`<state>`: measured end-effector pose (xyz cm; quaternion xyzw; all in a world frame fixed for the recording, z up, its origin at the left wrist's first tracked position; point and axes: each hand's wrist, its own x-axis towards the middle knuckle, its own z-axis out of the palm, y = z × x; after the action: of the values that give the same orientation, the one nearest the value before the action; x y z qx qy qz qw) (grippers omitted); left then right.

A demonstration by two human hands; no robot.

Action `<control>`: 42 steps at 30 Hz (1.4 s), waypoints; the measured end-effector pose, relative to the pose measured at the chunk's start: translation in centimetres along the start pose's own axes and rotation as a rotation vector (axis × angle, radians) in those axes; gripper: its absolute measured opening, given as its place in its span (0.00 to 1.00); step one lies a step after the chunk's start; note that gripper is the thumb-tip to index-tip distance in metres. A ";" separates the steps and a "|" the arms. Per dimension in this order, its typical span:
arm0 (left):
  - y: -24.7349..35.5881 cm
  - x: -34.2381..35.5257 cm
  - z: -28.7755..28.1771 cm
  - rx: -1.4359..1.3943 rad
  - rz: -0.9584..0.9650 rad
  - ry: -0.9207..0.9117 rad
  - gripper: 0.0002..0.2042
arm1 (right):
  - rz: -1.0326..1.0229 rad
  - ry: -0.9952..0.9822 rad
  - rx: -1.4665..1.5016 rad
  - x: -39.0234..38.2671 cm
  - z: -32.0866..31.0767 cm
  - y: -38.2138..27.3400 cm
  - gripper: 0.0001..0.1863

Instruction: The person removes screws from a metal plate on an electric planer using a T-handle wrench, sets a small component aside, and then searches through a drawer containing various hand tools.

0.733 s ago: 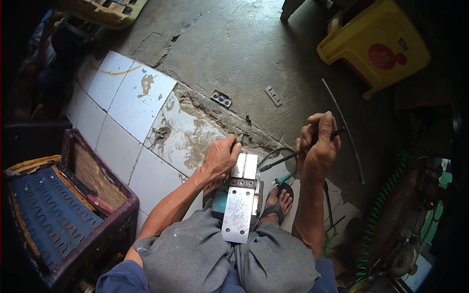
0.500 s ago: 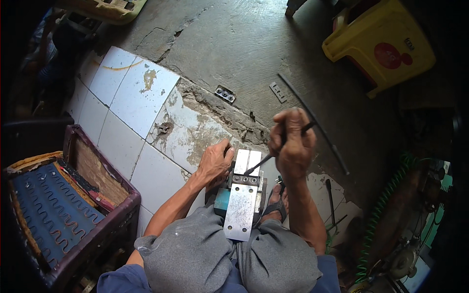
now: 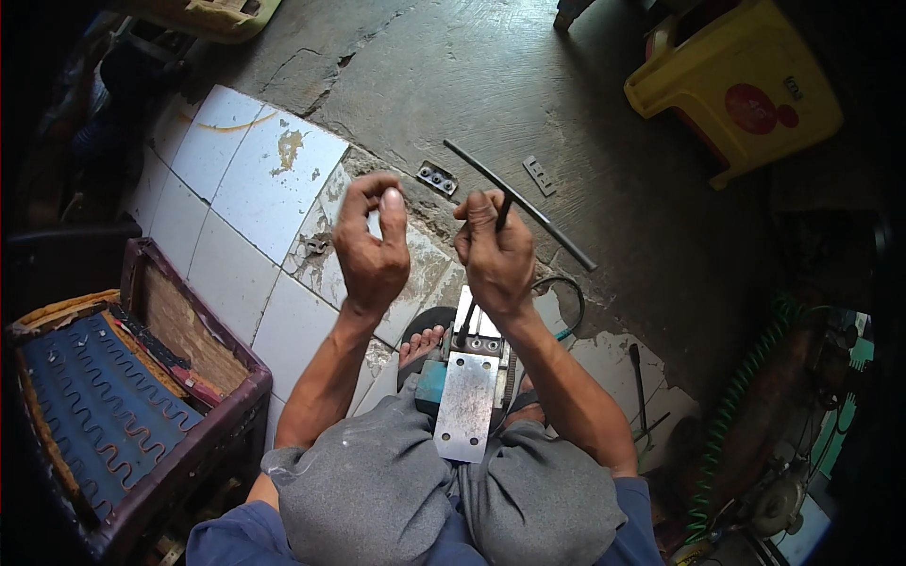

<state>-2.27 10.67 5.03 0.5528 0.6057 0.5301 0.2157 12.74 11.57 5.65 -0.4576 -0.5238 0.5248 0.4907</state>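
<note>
Between the knees in the head view, a silvery plate (image 3: 464, 410) with holes near its corners lies on top of a machine, whose teal body (image 3: 430, 381) shows at the left. Across the plate's far end runs a dark strip with three round bolts (image 3: 478, 345). The right hand (image 3: 498, 253) is closed around the dark stem of a T-shaped wrench (image 3: 552, 228), whose long grey bar slants from far left to near right just beyond the knuckles. Its black shaft reaches down to the left bolt; whether the tip sits inside the head is too small to tell. To the left, the left hand (image 3: 373, 257) is raised above the tiles (image 3: 269, 203), half open, fingers curled toward the thumb with a gap between.

Farther off, on the concrete floor (image 3: 425, 71), a small bolted block (image 3: 436, 177) lies left of a slotted grey plate (image 3: 539, 176). A yellow stool (image 3: 736, 94) is at the far right, a green coiled cord (image 3: 729, 415) at the near right, and a purple-framed seat (image 3: 203, 321) with zigzag springs at the left.
</note>
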 end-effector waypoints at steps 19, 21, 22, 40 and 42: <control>2.4 5.0 4.8 0.392 0.463 -0.450 0.30 | 0.264 -0.127 -0.248 1.1 -1.0 0.8 0.19; 3.1 4.1 4.1 0.526 0.478 -0.356 0.29 | 0.214 -0.182 -0.236 1.1 -0.6 0.6 0.12; 3.3 3.6 3.5 0.577 0.493 -0.299 0.28 | 0.249 -0.259 -0.082 0.9 -0.4 0.3 0.13; 0.9 4.8 -0.5 0.926 0.436 -0.367 0.25 | 0.251 -0.653 -0.807 0.5 -4.4 -5.5 0.19; 1.9 4.0 -1.8 0.946 0.458 -0.283 0.25 | 0.120 -0.323 -0.380 1.3 -6.0 -9.7 0.14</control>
<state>-4.15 13.16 8.64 0.7732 0.6075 0.1534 -0.0983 18.92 13.15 15.18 -0.4818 -0.6566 0.5116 0.2740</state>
